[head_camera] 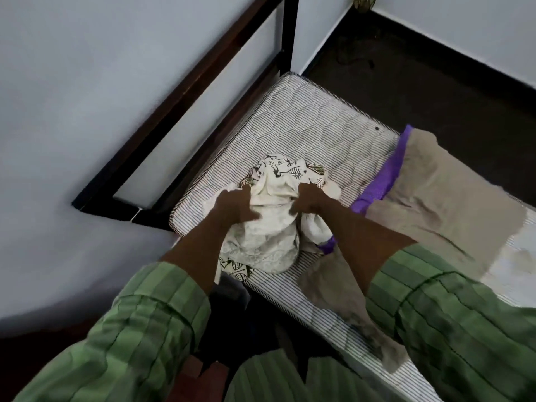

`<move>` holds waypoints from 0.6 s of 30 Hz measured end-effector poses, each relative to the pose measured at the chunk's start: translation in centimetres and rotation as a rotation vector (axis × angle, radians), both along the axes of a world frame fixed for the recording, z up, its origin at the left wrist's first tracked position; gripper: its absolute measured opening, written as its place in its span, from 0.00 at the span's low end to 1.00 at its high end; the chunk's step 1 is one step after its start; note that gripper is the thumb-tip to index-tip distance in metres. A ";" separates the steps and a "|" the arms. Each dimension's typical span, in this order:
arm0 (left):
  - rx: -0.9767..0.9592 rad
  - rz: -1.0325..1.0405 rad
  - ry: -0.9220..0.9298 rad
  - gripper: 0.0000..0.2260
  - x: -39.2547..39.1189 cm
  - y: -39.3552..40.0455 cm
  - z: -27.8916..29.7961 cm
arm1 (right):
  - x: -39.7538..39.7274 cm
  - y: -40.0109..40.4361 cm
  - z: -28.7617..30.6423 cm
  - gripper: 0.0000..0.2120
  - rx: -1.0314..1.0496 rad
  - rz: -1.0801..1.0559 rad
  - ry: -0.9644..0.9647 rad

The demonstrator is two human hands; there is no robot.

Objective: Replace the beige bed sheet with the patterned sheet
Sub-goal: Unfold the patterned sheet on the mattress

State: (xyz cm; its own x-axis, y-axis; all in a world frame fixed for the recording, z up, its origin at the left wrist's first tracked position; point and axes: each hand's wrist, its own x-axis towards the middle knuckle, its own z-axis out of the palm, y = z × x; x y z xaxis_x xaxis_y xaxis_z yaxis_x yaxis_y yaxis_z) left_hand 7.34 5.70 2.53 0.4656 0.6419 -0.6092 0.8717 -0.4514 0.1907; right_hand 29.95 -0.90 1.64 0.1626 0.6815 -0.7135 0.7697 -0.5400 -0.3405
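Green striped sleeves [139, 323] filled the near edge of our view, and from them our forearms reached out to the patterned sheet [272, 216], which lay bunched in a cream heap with black drawings on the bare striped mattress [304, 123], toward its left side. Our left hand [235, 206] gripped a fold on the heap's left, and our right hand [309, 198] was clenched round a fold on its right, both sets of fingers buried in cloth. We judged the sheet light, soft and limp, with no stiffness to help us: it would sag and tangle wherever it was not held, so the sensible hold was on a hem or two corners, found by working along an edge, and not on the middle of the bundle.

Just right of the heap, the beige sheet [441, 198] lay pushed aside in loose folds with a purple cloth [380, 181] under its edge, part of it trailing over the near side of the mattress. Beyond the mattress's left edge stood a dark wooden bed frame [185, 91] against a pale wall [87, 68]. Far right, we saw dark floor [420, 68] meeting another pale wall.
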 end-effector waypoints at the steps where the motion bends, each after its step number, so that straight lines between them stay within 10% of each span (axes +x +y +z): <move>1: -0.008 -0.024 0.048 0.49 -0.3 0.2 -2.5 | 0.1 0.3 -2.1 0.36 -0.030 0.031 -0.037; 10: -0.046 0.094 0.226 0.58 -0.1 0.3 -18.7 | 1.0 3.7 -17.0 0.64 -0.029 -0.088 -0.181; 18: 0.018 0.108 0.267 0.24 -0.2 -0.7 -22.4 | -1.2 3.5 -20.2 0.24 -0.137 0.092 -0.277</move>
